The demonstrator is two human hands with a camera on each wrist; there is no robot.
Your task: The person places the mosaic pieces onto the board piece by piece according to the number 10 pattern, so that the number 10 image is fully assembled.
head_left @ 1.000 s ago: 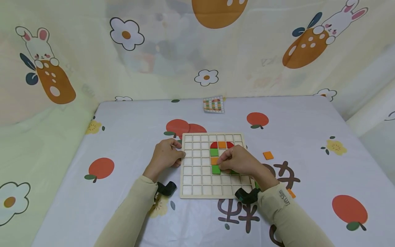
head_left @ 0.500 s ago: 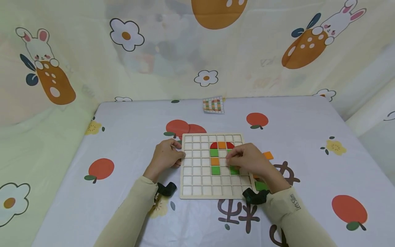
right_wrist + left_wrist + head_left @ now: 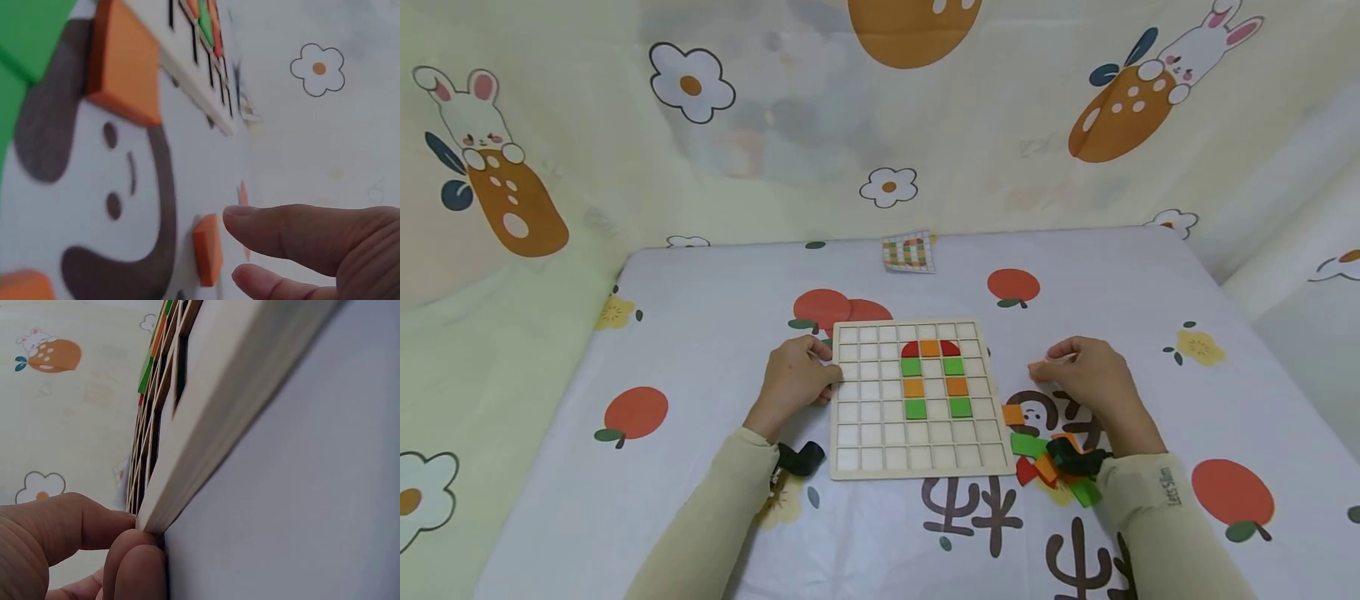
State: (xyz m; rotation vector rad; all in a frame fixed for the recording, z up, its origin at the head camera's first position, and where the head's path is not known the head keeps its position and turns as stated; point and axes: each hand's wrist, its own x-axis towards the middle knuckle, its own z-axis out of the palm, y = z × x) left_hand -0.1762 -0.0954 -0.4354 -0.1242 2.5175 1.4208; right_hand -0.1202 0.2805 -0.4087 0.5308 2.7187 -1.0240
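A pale wooden grid board [image 3: 865, 437] lies flat on the table, with red, orange and green tiles set in an arch of cells. At its left edge my left hand [image 3: 792, 385] pinches the rim; the left wrist view shows thumb and fingers [image 3: 140, 569] at the board's edge. To the right of the board, my right hand [image 3: 1093, 379] is at a loose orange tile [image 3: 1037, 371]. In the right wrist view that tile stands just beside the thumb and fingertip, which are parted with nothing between them.
Near the board's right edge lie another orange tile [image 3: 1013, 414] and a loose pile of tiles with a green one [image 3: 1028, 445] and a red one [image 3: 1026, 472], partly hidden by the right wrist camera [image 3: 1075, 458]. A small pattern card [image 3: 908, 252] lies at the back.
My right hand has left the board and moved right to the loose orange tile. An orange tile now shows in the arch's right column, where the hand was. The left hand keeps its place.
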